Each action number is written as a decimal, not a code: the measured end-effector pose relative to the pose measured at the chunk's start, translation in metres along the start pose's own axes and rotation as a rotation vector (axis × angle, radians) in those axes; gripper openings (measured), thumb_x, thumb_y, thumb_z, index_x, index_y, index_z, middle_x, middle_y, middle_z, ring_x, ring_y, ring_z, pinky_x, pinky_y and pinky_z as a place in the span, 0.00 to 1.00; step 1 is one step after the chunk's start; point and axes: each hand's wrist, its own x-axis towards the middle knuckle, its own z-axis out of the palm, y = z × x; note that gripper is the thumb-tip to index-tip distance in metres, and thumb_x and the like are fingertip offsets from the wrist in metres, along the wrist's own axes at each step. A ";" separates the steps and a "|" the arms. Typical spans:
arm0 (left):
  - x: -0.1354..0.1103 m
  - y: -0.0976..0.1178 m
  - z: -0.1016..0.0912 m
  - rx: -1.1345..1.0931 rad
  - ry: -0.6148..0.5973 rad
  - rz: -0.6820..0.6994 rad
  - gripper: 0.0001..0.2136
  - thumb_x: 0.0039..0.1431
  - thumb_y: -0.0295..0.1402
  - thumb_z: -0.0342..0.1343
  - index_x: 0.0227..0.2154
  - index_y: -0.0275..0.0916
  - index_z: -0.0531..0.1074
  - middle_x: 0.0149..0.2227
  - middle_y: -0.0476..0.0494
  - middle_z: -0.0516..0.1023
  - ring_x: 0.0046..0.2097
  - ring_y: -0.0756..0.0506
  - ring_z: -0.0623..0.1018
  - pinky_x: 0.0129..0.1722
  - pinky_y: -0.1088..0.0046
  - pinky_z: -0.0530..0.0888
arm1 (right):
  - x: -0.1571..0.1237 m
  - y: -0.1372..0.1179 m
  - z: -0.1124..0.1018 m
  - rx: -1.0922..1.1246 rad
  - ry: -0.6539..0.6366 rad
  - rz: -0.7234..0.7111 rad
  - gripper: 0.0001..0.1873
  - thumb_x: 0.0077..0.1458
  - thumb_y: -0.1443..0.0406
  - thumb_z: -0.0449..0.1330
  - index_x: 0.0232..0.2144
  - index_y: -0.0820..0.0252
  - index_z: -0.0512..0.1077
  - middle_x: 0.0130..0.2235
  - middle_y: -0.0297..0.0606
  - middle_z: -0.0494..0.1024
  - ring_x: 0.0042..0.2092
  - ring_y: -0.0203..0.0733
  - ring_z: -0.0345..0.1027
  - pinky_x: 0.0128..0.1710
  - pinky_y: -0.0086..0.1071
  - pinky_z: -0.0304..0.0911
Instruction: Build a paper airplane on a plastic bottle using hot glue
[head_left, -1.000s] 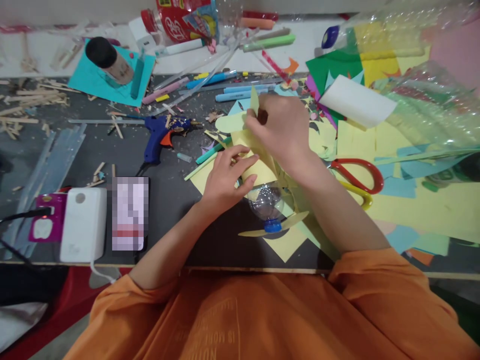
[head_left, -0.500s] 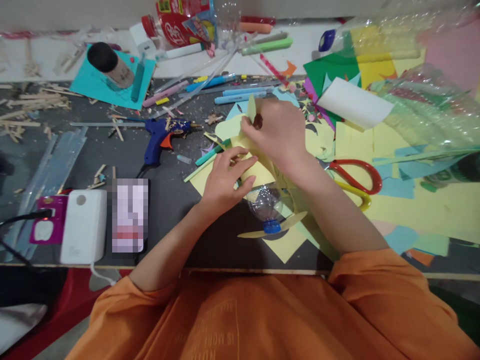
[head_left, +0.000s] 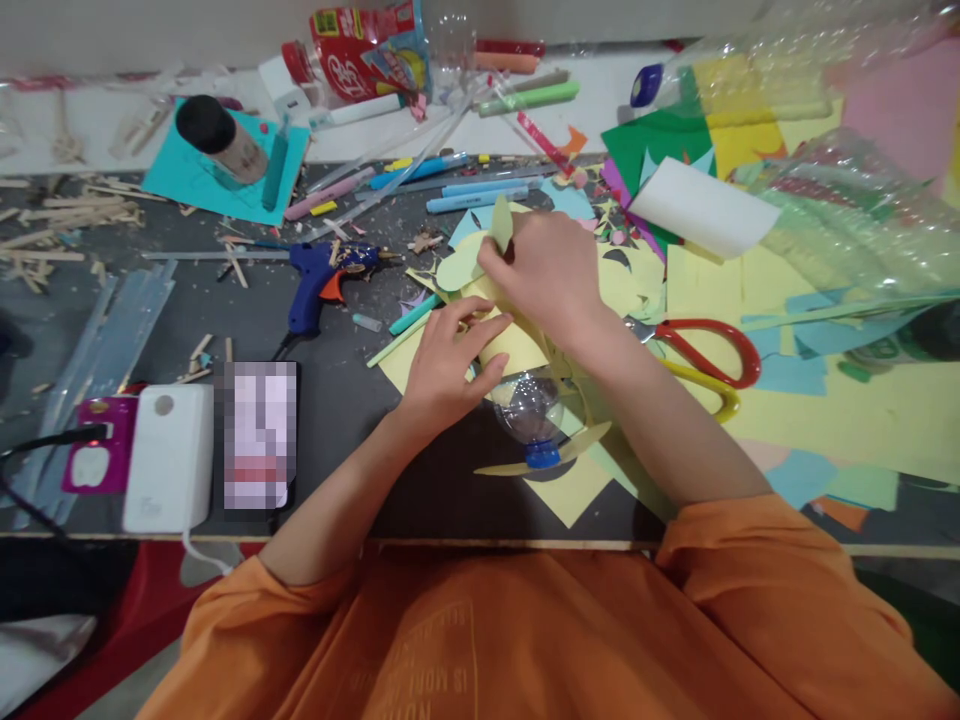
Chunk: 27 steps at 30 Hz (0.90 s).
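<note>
A clear plastic bottle (head_left: 525, 405) lies on the table, its blue cap (head_left: 543, 455) facing me. Yellow paper wraps its body, and a long pointed yellow paper strip (head_left: 581, 443) crosses at the cap. My left hand (head_left: 450, 360) is curved against the wrapped side of the bottle, thumb and fingers holding it steady. At the far end, my right hand (head_left: 551, 265) pinches a pale green paper piece (head_left: 502, 225) that stands upright. Another rounded pale green piece (head_left: 459, 265) sticks out to the left there. My right fingers partly hide where the pieces meet the bottle.
Red-and-yellow-handled scissors (head_left: 709, 355) lie right of my right forearm. A blue glue gun (head_left: 319, 280) sits on the left among wood scraps. Markers (head_left: 480, 195), a labelled bottle (head_left: 367, 55) and a dark-capped container (head_left: 221, 140) are behind. A phone (head_left: 259, 435) and white power bank (head_left: 169, 458) are near left.
Both hands keep nearly the same hold. The upright pale green piece and my right hand have shifted very slightly; the whole view has moved a little.
</note>
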 end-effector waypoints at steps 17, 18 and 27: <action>-0.001 -0.002 -0.001 -0.036 -0.073 -0.036 0.16 0.64 0.39 0.47 0.51 0.42 0.70 0.50 0.38 0.71 0.49 0.41 0.71 0.48 0.61 0.71 | 0.001 -0.002 0.000 0.031 -0.037 0.023 0.13 0.56 0.62 0.52 0.20 0.57 0.59 0.22 0.38 0.63 0.31 0.45 0.65 0.33 0.38 0.60; -0.001 -0.002 -0.002 -0.032 -0.069 -0.031 0.16 0.65 0.39 0.47 0.51 0.42 0.70 0.50 0.38 0.71 0.48 0.42 0.71 0.48 0.62 0.71 | 0.001 -0.003 0.001 0.027 -0.041 0.033 0.13 0.56 0.62 0.51 0.20 0.57 0.60 0.23 0.39 0.64 0.31 0.46 0.66 0.34 0.39 0.60; 0.002 0.000 -0.004 0.008 -0.014 0.018 0.14 0.65 0.38 0.47 0.48 0.40 0.71 0.48 0.39 0.72 0.46 0.45 0.73 0.46 0.65 0.72 | -0.007 -0.004 -0.031 0.066 -0.003 0.061 0.25 0.52 0.56 0.61 0.15 0.54 0.52 0.19 0.33 0.57 0.26 0.41 0.58 0.32 0.39 0.57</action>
